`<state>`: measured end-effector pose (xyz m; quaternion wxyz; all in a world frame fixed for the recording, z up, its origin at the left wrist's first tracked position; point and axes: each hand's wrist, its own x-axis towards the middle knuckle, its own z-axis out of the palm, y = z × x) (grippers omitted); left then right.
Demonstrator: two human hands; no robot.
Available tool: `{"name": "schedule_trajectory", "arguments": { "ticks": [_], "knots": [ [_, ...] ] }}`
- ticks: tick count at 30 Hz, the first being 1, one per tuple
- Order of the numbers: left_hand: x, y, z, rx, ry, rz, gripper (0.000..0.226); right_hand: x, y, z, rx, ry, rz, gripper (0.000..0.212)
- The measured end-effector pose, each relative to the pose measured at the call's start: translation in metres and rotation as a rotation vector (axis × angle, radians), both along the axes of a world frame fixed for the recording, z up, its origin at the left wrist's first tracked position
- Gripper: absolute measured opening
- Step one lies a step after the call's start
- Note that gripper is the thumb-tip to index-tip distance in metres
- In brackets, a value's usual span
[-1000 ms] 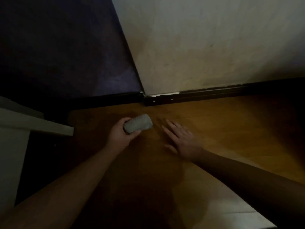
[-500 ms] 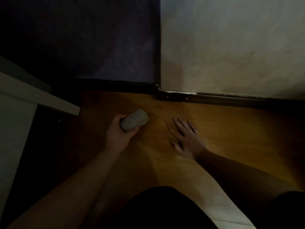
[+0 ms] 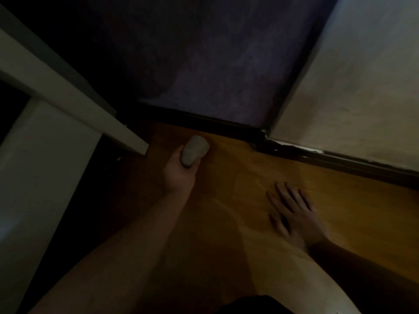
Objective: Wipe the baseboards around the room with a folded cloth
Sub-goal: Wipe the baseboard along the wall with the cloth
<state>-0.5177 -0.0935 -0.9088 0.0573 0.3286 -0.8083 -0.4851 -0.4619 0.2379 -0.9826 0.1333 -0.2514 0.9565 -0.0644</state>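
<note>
My left hand [image 3: 180, 175] grips a grey folded cloth [image 3: 193, 150], held just above the wooden floor a short way in front of the dark baseboard [image 3: 204, 121] under the purple wall. That baseboard meets a second dark stretch [image 3: 340, 158] under the pale wall at a room corner [image 3: 263, 132], where white chips show along its top edge. My right hand [image 3: 294, 214] lies flat on the floor with fingers spread, apart from the baseboard.
A white furniture piece [image 3: 68, 103] with a jutting edge stands at the left, its corner close to the cloth. Orange-brown wooden floor [image 3: 260, 177] spreads between the hands. A dark shape [image 3: 256, 305] fills the bottom edge of view.
The view has swung and tilted, putting the corner further right. My left hand has carried the cloth forward toward the purple wall's baseboard. My right hand stays flat on the floor.
</note>
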Motion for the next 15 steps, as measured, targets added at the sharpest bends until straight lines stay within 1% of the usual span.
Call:
{"name": "schedule_trajectory", "arguments": {
  "ticks": [1,3,5,6,9,12,14,15],
  "knots": [
    [-0.006,-0.005,-0.002,-0.025,0.005,0.000,0.055,0.001,0.000,0.000,-0.008,0.000,-0.002,0.059],
    [-0.015,-0.019,-0.003,-0.150,-0.010,-0.032,0.047,0.001,0.000,-0.001,-0.015,0.012,0.002,0.060],
    [-0.025,-0.031,-0.007,-0.226,-0.007,0.019,0.041,0.000,-0.001,0.001,-0.014,0.017,0.008,0.060],
    [-0.030,-0.037,-0.010,-0.228,-0.002,0.070,0.040,0.000,-0.001,0.002,-0.019,0.020,0.010,0.060],
    [-0.050,-0.051,-0.016,-0.074,-0.001,0.212,0.040,0.000,-0.002,0.004,-0.022,0.014,0.010,0.060],
    [-0.060,-0.055,-0.022,-0.115,-0.105,0.323,0.042,-0.002,-0.003,0.006,-0.031,0.018,0.010,0.060],
    [-0.065,-0.045,-0.022,-0.093,-0.107,0.362,0.044,-0.002,-0.003,0.006,-0.026,0.009,0.009,0.061],
    [-0.064,-0.037,-0.020,-0.118,-0.099,0.333,0.043,-0.001,-0.002,0.005,-0.020,0.009,0.012,0.061]
  ]
}}
